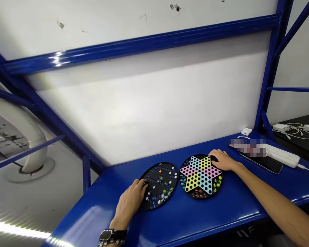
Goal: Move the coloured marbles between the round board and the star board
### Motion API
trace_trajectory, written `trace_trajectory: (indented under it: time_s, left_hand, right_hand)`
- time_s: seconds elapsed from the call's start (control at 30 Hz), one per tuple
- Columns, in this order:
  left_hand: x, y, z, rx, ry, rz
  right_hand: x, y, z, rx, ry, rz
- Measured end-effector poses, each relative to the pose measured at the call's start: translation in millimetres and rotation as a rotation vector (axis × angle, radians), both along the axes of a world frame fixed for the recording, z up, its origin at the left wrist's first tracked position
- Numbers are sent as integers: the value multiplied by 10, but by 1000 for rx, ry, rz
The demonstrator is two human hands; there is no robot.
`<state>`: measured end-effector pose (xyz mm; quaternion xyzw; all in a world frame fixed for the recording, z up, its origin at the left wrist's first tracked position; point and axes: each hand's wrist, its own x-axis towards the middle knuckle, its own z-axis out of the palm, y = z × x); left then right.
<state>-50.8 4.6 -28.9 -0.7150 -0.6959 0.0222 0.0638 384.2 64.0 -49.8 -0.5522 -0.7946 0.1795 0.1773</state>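
A round black tray [154, 188] lies on the left, with white pieces, green and clear marbles and a small orange dice-like cube [160, 171] on it. My left hand [131, 199] has its fingers curled over the left rim of this tray. To its right is a round Chinese checkers board [195, 178] with a star of pink, yellow and light-blue points. Blue, red and yellow-green marbles sit in the pockets around the star. My right hand [222, 160] grips that board at its upper right edge, thumb and fingers bent around the rim.
Both boards rest on a blue tabletop [190, 219] against a white panel, inside a blue metal frame [144, 44]. At the right lie a phone [262, 163], a white power strip [283, 156] and a small white case [246, 131]. White cables [296, 130] lie on a black table beyond.
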Motion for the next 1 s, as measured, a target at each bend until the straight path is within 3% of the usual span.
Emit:
trace_trajectory:
  time_s: [0.2,0.5,0.77,0.9,1.0]
  left_hand:
    - [-12,25,-4,18,-92,58]
    - [-30,198,3,78,-46,179]
    - [-10,216,84,-21,26,241]
    - [229,237,266,45,-234,199]
    - [690,331,430,90,-470,27]
  right_hand:
    - [-11,-10,21,-3,0,8]
    - [-41,-52,88,-21,2,9]
    - [-43,-44,84,-21,1,10]
    - [-52,-41,74,-24,12,8]
    - [-53,-47,87,-24,9,1]
